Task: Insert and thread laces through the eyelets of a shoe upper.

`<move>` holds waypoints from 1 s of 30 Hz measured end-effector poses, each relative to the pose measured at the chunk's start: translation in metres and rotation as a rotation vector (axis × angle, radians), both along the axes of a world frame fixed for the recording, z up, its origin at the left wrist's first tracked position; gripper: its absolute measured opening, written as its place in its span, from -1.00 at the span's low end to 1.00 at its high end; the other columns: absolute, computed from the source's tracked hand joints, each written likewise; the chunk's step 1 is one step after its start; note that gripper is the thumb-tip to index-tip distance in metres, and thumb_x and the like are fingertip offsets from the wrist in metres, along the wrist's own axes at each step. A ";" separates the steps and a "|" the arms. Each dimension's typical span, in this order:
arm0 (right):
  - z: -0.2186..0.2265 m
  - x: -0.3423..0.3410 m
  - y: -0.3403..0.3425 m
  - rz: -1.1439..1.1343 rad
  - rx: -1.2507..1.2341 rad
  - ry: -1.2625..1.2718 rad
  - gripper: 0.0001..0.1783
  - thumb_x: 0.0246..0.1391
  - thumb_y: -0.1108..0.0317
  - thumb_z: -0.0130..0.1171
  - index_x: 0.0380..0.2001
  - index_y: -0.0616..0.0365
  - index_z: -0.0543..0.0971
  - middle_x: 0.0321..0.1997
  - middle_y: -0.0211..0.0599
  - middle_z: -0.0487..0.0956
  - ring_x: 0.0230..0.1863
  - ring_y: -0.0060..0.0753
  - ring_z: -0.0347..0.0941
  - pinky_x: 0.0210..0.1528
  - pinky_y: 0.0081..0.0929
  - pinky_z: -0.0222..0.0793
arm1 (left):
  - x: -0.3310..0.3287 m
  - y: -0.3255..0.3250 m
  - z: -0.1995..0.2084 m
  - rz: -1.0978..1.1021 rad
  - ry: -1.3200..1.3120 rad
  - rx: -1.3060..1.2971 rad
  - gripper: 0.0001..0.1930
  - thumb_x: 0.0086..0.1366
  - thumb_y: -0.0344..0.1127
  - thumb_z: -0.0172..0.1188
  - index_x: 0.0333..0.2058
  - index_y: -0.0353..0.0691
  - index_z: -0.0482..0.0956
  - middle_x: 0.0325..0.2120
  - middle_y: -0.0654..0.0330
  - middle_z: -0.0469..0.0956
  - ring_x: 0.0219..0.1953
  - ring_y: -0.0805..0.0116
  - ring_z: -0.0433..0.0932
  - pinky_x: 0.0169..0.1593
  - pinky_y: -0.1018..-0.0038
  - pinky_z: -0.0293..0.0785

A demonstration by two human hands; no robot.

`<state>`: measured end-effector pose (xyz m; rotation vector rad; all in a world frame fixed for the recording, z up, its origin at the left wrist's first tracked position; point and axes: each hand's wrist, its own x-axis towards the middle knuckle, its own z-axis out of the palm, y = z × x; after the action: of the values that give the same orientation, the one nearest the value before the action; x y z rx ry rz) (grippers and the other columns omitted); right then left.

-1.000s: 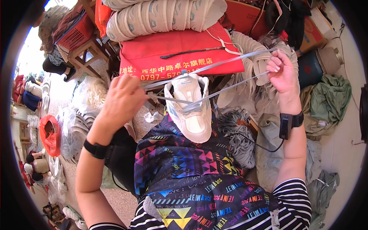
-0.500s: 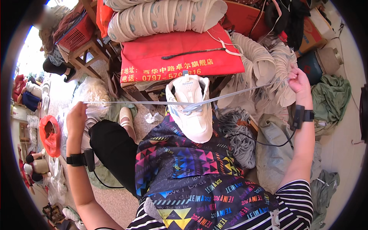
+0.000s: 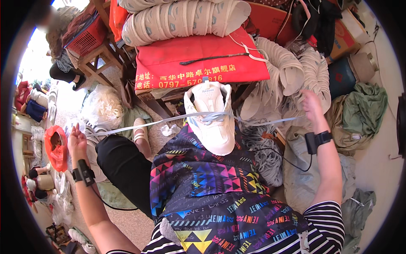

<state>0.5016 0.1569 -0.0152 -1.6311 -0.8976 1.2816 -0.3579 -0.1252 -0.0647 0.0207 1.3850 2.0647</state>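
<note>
Lace, flat and pale grey, runs taut across the white sneaker that stands toe-down on the person's patterned apron. Left hand is stretched far out to the side, fingers closed on one lace end. Right hand pulls the other end out the opposite way, its grip closed on it. Behind the sneaker, a red cloth covers the surface, with stacked white soles on top.

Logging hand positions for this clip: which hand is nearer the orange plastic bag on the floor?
Left. The left hand pulls the pale lace just right of the orange plastic bag; the right hand is far across, beyond the white shoe.
</note>
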 end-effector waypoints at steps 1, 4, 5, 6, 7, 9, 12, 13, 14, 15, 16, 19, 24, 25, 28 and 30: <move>0.003 -0.029 -0.013 0.126 0.009 -0.036 -0.89 0.15 0.27 0.13 -0.34 0.03 0.56 -0.63 -0.66 0.28 -0.69 -0.77 0.09 -0.69 -0.72 -0.06 | 0.013 0.006 0.003 -0.094 0.221 -0.113 -0.57 0.38 -0.51 -0.20 0.22 -0.39 0.19 0.03 -0.02 0.47 -0.44 0.57 0.46 -0.54 0.70 0.37; 0.006 -0.111 -0.049 0.435 0.050 -0.059 -0.82 0.20 0.24 0.11 -0.24 0.08 0.59 -0.47 -0.59 0.43 -0.51 -0.75 0.28 -0.50 -0.77 0.17 | 0.159 0.068 0.053 -0.276 0.484 -0.167 -0.51 0.34 -0.39 0.05 0.22 -0.32 0.22 -0.19 0.12 0.60 -0.70 0.75 0.12 -0.66 0.79 0.05; 0.004 -0.129 -0.055 0.575 0.065 -0.045 -0.79 0.22 0.25 0.08 -0.20 0.11 0.58 -0.43 -0.59 0.44 -0.47 -0.75 0.29 -0.47 -0.78 0.18 | 0.186 0.070 0.060 -0.408 0.615 -0.205 -0.50 0.35 -0.39 0.04 0.24 -0.30 0.20 -0.23 0.16 0.63 -0.68 0.78 0.11 -0.64 0.80 0.03; 0.007 -0.149 -0.064 0.617 0.012 -0.034 -0.81 0.25 0.30 0.04 -0.19 0.13 0.56 -0.45 -0.63 0.44 -0.50 -0.83 0.26 -0.47 -0.83 0.17 | 0.234 0.079 0.075 -0.450 0.566 -0.160 -0.53 0.37 -0.37 0.03 0.23 -0.28 0.24 -0.19 0.19 0.64 -0.67 0.79 0.10 -0.63 0.80 0.03; 0.001 -0.160 -0.071 0.707 0.095 -0.006 -0.81 0.26 0.30 0.03 -0.18 0.14 0.56 -0.46 -0.63 0.43 -0.51 -0.84 0.24 -0.46 -0.85 0.14 | 0.263 0.086 0.080 -0.584 0.548 -0.167 -0.57 0.39 -0.36 0.02 0.20 -0.27 0.30 -0.18 0.21 0.64 -0.65 0.80 0.12 -0.62 0.79 0.06; 0.000 -0.186 -0.085 0.779 0.191 0.026 -0.80 0.29 0.27 0.03 -0.21 0.15 0.56 -0.50 -0.65 0.39 -0.51 -0.86 0.20 -0.46 -0.83 0.12 | 0.302 0.090 0.080 -0.855 0.501 -0.115 -0.63 0.40 -0.36 -0.01 0.15 -0.24 0.38 -0.17 0.21 0.64 -0.55 0.75 0.31 -0.47 0.77 0.23; -0.002 -0.203 -0.096 0.782 0.376 -0.188 -0.76 0.30 0.27 0.04 -0.24 0.23 0.56 -0.49 -0.63 0.45 -0.41 -0.79 0.31 -0.35 -0.71 0.26 | 0.343 0.094 0.071 -0.983 0.487 -0.115 -0.78 0.44 -0.36 -0.03 -0.05 -0.25 0.50 -0.17 0.19 0.62 -0.29 0.60 0.54 -0.24 0.68 0.40; -0.005 -0.203 -0.096 0.776 0.376 -0.191 -0.76 0.30 0.27 0.04 -0.24 0.23 0.56 -0.49 -0.63 0.45 -0.41 -0.79 0.31 -0.35 -0.71 0.26 | 0.356 0.096 0.068 -0.990 0.460 -0.068 -0.80 0.44 -0.36 -0.05 -0.08 -0.26 0.50 -0.17 0.17 0.62 -0.25 0.57 0.55 -0.20 0.64 0.42; -0.007 -0.202 -0.096 0.791 0.378 -0.238 -0.76 0.29 0.28 0.04 -0.25 0.24 0.56 -0.46 -0.61 0.48 -0.39 -0.76 0.33 -0.33 -0.68 0.28 | 0.365 0.100 0.061 -0.997 0.459 -0.063 -0.80 0.44 -0.36 -0.05 -0.08 -0.26 0.50 -0.17 0.17 0.62 -0.25 0.57 0.55 -0.20 0.64 0.42; -0.006 -0.205 -0.095 0.818 0.381 -0.278 -0.76 0.29 0.28 0.04 -0.25 0.26 0.56 -0.43 -0.59 0.52 -0.37 -0.74 0.35 -0.31 -0.64 0.31 | 0.371 0.102 0.052 -0.971 0.426 -0.005 -0.81 0.45 -0.36 -0.06 -0.10 -0.28 0.49 -0.18 0.16 0.61 -0.23 0.55 0.54 -0.17 0.61 0.43; 0.001 -0.205 -0.097 0.820 0.329 -0.343 -0.77 0.27 0.30 0.06 -0.28 0.25 0.57 -0.40 -0.50 0.56 -0.34 -0.72 0.39 -0.29 -0.60 0.32 | 0.378 0.104 0.044 -0.944 0.393 0.051 -0.81 0.46 -0.35 -0.07 -0.12 -0.31 0.47 -0.19 0.14 0.61 -0.21 0.52 0.54 -0.15 0.57 0.44; -0.012 -0.201 -0.090 0.744 0.825 -0.419 -0.78 0.21 0.24 0.11 -0.31 0.19 0.57 -0.61 -0.36 0.48 -0.57 -0.56 0.34 -0.46 -0.48 0.29 | 0.397 0.111 0.033 -0.920 0.347 0.065 -0.81 0.47 -0.34 -0.08 -0.14 -0.32 0.46 -0.26 0.18 0.58 -0.32 0.56 0.49 -0.22 0.60 0.42; 0.012 -0.202 -0.102 0.787 0.397 -0.403 -0.78 0.18 0.23 0.12 -0.31 0.16 0.58 -0.59 -0.31 0.52 -0.56 -0.45 0.42 -0.45 -0.42 0.32 | 0.413 0.110 0.042 -1.015 0.497 -0.083 -0.80 0.45 -0.28 -0.03 -0.19 -0.29 0.48 -0.46 0.26 0.57 -0.55 0.67 0.33 -0.42 0.71 0.30; 0.012 -0.201 -0.102 0.772 0.403 -0.418 -0.78 0.17 0.22 0.13 -0.31 0.15 0.59 -0.58 -0.29 0.54 -0.55 -0.40 0.46 -0.44 -0.41 0.33 | 0.415 0.111 0.045 -1.079 0.576 -0.159 -0.79 0.44 -0.26 -0.01 -0.20 -0.28 0.48 -0.53 0.29 0.56 -0.61 0.70 0.28 -0.48 0.73 0.25; 0.011 -0.199 -0.101 0.762 0.414 -0.489 -0.77 0.14 0.18 0.16 -0.31 0.11 0.60 -0.55 -0.25 0.56 -0.53 -0.33 0.49 -0.45 -0.38 0.34 | 0.416 0.109 0.056 -1.076 0.515 -0.189 -0.78 0.43 -0.24 0.03 -0.24 -0.29 0.52 -0.61 0.31 0.53 -0.65 0.70 0.28 -0.53 0.73 0.23; 0.010 -0.201 -0.098 0.779 0.413 -0.496 -0.77 0.15 0.21 0.16 -0.32 0.16 0.59 -0.56 -0.28 0.55 -0.53 -0.44 0.46 -0.44 -0.43 0.32 | 0.416 0.109 0.055 -1.093 0.491 -0.251 -0.78 0.42 -0.24 0.04 -0.25 -0.29 0.52 -0.61 0.31 0.52 -0.63 0.70 0.30 -0.53 0.73 0.22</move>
<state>0.3004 0.0592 -0.0050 -1.3088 -2.0970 1.0526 0.0578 -0.0165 -0.0092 0.9966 1.4091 0.9824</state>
